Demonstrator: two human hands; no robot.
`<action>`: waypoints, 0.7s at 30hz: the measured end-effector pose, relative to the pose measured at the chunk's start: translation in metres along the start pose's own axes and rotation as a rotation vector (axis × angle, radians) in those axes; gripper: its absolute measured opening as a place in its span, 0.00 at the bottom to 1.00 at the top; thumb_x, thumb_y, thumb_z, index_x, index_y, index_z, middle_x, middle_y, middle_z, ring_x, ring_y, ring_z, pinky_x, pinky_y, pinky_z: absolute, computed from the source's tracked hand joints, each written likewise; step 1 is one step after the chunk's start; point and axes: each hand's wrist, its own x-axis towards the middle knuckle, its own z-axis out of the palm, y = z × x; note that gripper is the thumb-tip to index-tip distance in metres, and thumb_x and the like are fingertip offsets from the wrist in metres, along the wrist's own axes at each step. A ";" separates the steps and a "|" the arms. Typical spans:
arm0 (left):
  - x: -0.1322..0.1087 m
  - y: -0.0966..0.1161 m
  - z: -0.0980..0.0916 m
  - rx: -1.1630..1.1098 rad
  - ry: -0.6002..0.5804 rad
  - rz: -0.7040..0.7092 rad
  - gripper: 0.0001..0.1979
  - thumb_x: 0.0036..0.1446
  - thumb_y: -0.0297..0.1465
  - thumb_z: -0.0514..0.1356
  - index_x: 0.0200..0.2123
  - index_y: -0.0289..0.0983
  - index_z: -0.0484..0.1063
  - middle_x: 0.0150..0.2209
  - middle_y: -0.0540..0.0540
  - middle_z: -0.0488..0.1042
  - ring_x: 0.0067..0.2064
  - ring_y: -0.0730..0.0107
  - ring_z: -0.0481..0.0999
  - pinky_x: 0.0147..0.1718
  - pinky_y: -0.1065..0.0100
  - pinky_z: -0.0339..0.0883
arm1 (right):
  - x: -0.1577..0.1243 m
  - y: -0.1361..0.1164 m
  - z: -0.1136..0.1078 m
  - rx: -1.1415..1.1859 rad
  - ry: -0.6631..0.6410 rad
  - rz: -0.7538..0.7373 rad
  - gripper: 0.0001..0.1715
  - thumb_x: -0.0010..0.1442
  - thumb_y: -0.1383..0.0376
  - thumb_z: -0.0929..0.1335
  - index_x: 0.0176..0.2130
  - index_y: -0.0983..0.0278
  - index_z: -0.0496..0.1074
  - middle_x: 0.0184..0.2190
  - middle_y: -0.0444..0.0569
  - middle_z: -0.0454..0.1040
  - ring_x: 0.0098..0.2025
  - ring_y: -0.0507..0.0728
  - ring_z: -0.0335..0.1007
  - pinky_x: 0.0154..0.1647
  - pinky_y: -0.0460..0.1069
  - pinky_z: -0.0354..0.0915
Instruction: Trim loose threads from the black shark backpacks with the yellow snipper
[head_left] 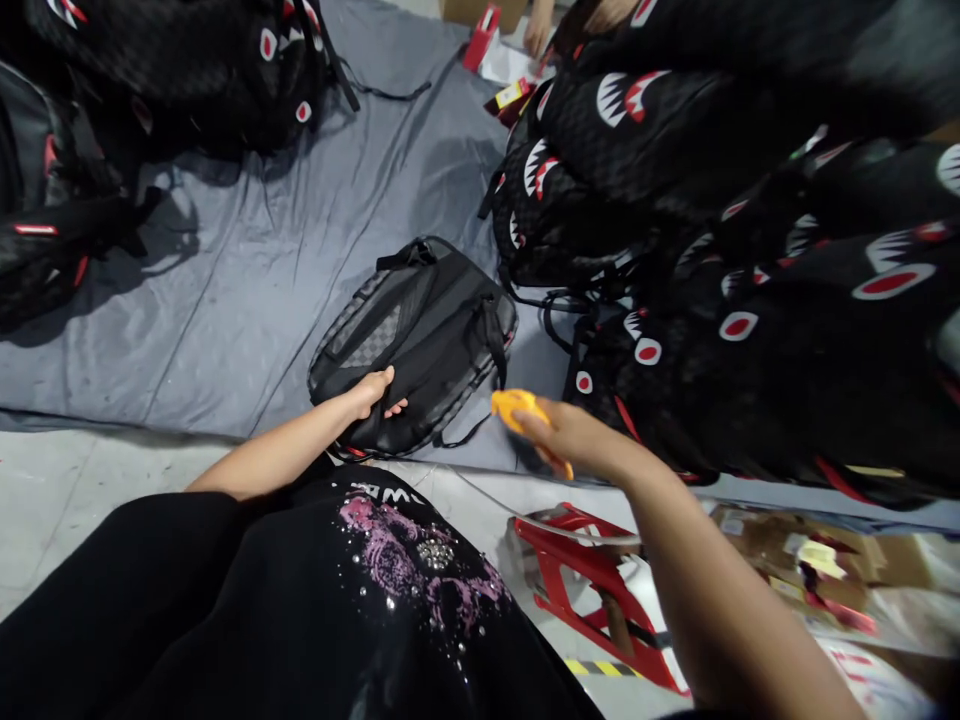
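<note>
sitting at the far left, dark bags (pixel 202 80) bunch along the upper edge, some with small red-and-white patches and red trim. the grey cloth (pixel 247 260) runs wrinkled beneath them and on to the right, and pale floor (pixel 52 490) shows below its near edge. next comes the left hand (pixel 367 396), thumb on top and fingertips curled over, clamped on black fabric of the bag (pixel 442 340). that bag lies slanted in the middle, on the cloth near its front edge, straps facing up, with a grey checked panel on its left part. below is the wearer's black shirt (pixel 150 600), with a pink print and shiny studs. at the top, another person's hand (pixel 538 28) is near a red and white item (pixel 484 40). right of the bag, the right hand (pixel 562 435) is clamped round an orange tool (pixel 517 405); its tip points left, just beside the bag's strap, and i cannot tell whether they touch. a red frame (pixel 555 540) stands under the right forearm. black bags with shark teeth (pixel 810 340) pile up at the right, with cartons (pixel 780 540) below.
</note>
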 end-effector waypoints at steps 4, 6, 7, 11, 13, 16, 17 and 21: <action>-0.012 0.013 0.031 0.457 0.271 0.174 0.25 0.68 0.41 0.49 0.67 0.48 0.57 0.52 0.38 0.70 0.51 0.54 0.72 0.47 0.56 0.68 | 0.019 -0.012 -0.009 -0.199 0.407 0.118 0.28 0.70 0.51 0.56 0.55 0.67 0.66 0.28 0.53 0.77 0.23 0.58 0.73 0.31 0.50 0.65; -0.015 0.017 0.047 0.749 0.353 0.256 0.30 0.65 0.41 0.55 0.68 0.54 0.53 0.55 0.37 0.65 0.55 0.48 0.68 0.49 0.52 0.66 | 0.023 -0.019 -0.011 -0.273 0.424 0.121 0.29 0.70 0.50 0.56 0.55 0.68 0.67 0.34 0.57 0.79 0.31 0.61 0.77 0.36 0.51 0.65; -0.015 0.018 0.053 0.853 0.364 0.263 0.32 0.64 0.41 0.56 0.69 0.54 0.52 0.54 0.35 0.64 0.54 0.46 0.68 0.48 0.52 0.66 | 0.022 -0.022 -0.010 -0.310 0.439 0.139 0.29 0.70 0.51 0.56 0.55 0.68 0.67 0.37 0.59 0.79 0.36 0.63 0.77 0.37 0.52 0.65; -0.019 0.021 0.049 0.860 0.251 0.280 0.34 0.62 0.47 0.56 0.69 0.48 0.55 0.58 0.33 0.61 0.58 0.43 0.65 0.51 0.48 0.65 | 0.008 -0.026 0.004 -0.318 0.331 0.135 0.27 0.70 0.51 0.57 0.55 0.67 0.68 0.39 0.60 0.78 0.40 0.63 0.77 0.38 0.50 0.64; -0.025 0.019 0.027 0.756 0.199 0.395 0.31 0.63 0.48 0.55 0.65 0.44 0.62 0.63 0.33 0.57 0.63 0.41 0.60 0.57 0.46 0.60 | -0.003 -0.024 0.019 -0.282 0.230 0.100 0.28 0.70 0.50 0.57 0.54 0.66 0.68 0.38 0.57 0.79 0.38 0.61 0.77 0.35 0.49 0.62; -0.032 0.008 -0.025 0.455 0.368 0.580 0.27 0.63 0.43 0.57 0.62 0.39 0.65 0.66 0.36 0.56 0.67 0.49 0.56 0.64 0.51 0.54 | -0.023 -0.017 0.054 -0.290 0.242 0.117 0.27 0.71 0.50 0.56 0.54 0.65 0.68 0.40 0.58 0.79 0.41 0.62 0.77 0.34 0.49 0.59; -0.031 0.003 -0.043 0.307 0.469 0.560 0.25 0.63 0.41 0.57 0.60 0.38 0.66 0.64 0.36 0.60 0.66 0.53 0.58 0.64 0.54 0.54 | -0.031 -0.016 0.069 -0.291 0.228 0.122 0.26 0.71 0.51 0.56 0.54 0.65 0.68 0.40 0.58 0.79 0.41 0.63 0.77 0.33 0.49 0.59; -0.018 -0.019 -0.098 -0.394 0.512 -0.023 0.12 0.66 0.37 0.54 0.44 0.35 0.70 0.43 0.40 0.74 0.49 0.63 0.75 0.52 0.62 0.67 | -0.058 -0.019 0.141 -0.255 0.095 0.201 0.24 0.72 0.53 0.56 0.53 0.65 0.67 0.37 0.58 0.79 0.40 0.65 0.78 0.31 0.49 0.56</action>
